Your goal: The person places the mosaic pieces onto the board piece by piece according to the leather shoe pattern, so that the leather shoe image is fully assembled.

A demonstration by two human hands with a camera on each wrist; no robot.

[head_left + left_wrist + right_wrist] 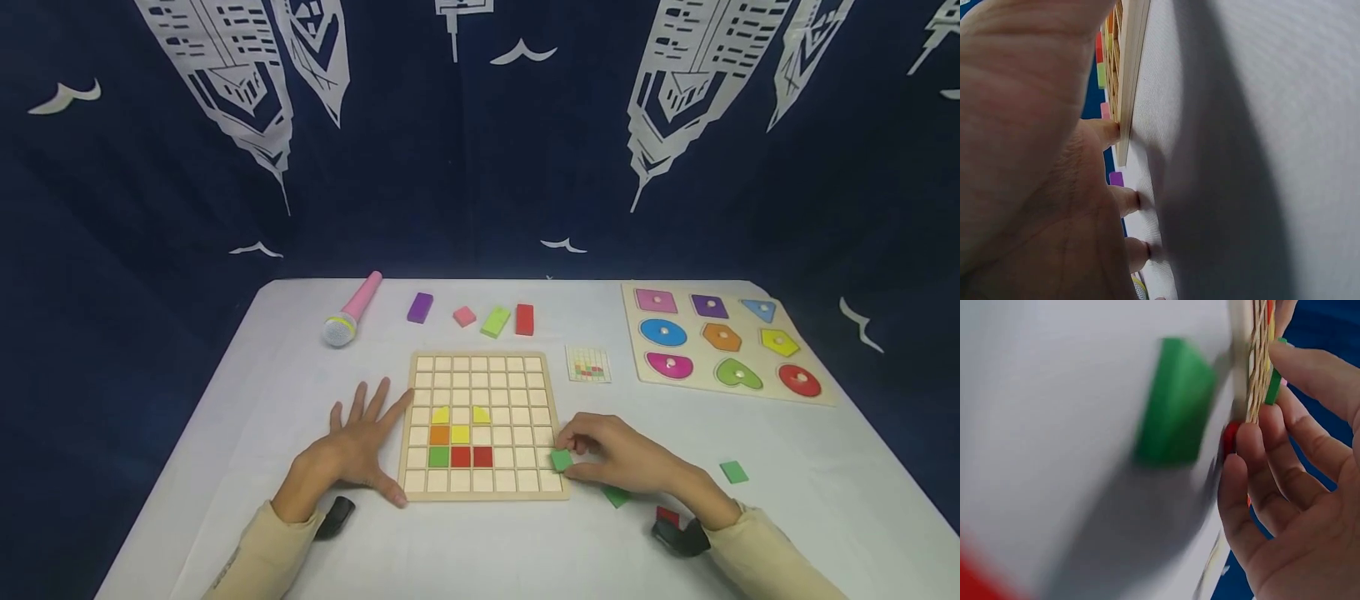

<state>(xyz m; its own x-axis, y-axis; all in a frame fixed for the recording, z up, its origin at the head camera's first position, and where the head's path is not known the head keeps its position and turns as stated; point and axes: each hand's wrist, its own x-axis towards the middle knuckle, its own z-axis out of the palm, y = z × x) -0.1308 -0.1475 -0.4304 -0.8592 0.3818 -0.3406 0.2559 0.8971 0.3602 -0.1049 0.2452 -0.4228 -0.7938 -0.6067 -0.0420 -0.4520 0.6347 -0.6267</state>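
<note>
Two hands work at a wooden grid board (420,492) in the lower centre of the head view. The right hand (622,458), lower right of centre, pinches a small green tile (561,459) between thumb and fingertips, right at the board's right edge near its bottom corner. The tile sits at the left tips of those fingers, so the open cells lie immediately to its left. The left hand (352,446) lies flat with fingers spread and relaxed, holding nothing, its fingertips touching the board's left edge. Coloured tiles already fill a cluster in the lower middle of the grid. Another green tile (617,497) lies on the white table (225,400) just below the right hand.
</note>
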